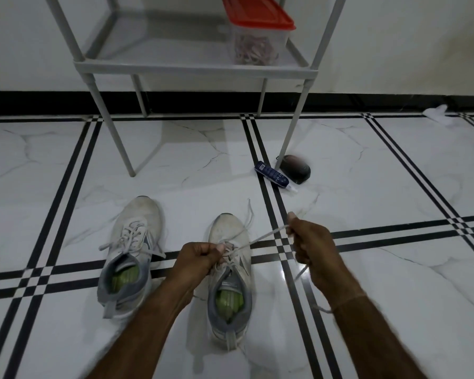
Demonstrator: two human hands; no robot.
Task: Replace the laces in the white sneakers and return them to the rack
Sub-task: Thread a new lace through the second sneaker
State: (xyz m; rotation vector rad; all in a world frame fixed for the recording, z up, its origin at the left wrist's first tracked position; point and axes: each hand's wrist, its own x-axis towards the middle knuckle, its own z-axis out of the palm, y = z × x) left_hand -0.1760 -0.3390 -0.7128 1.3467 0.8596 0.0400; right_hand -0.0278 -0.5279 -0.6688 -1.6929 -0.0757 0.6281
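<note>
Two white sneakers with grey collars and green insoles stand on the tiled floor, toes pointing away from me. The left sneaker (133, 247) is laced, its lace ends loose. Over the tongue of the right sneaker (230, 272), my left hand (196, 259) pinches the lace at the eyelets. My right hand (311, 243) grips the white lace (263, 237) and holds it stretched out to the right of the shoe; the free end hangs below my fist.
A grey metal rack (192, 67) stands against the wall ahead, and a clear container with a red lid (257, 31) sits on its shelf. By its right front leg lie a blue tube (271, 177) and a dark brush (296, 168). White cloth (437, 112) at the far right.
</note>
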